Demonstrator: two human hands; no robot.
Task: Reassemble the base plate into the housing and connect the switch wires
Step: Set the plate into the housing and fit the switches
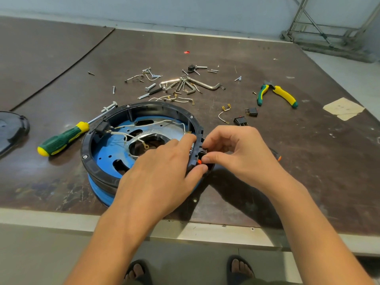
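A round black housing (115, 114) with a blue outer band stands on the table. A blue base plate (107, 149) lies inside it, with white wires (131, 136) running across it to a black connector at the left inner wall. My left hand (162, 171) reaches over the housing's right rim; its thumb and fingers pinch the rim beside a black switch with an orange rocker (199, 161). My right hand (236, 153) pinches that switch from outside the rim. Two more black switches (240, 120) lie loose further right.
A green-yellow screwdriver (61, 139) lies left of the housing. Screws, bolts, hex keys (203, 84) and loose wires with terminals are scattered behind it. Yellow-green pliers (275, 94) lie at the right, a black cover (12, 128) at the far left. The table edge runs below my forearms.
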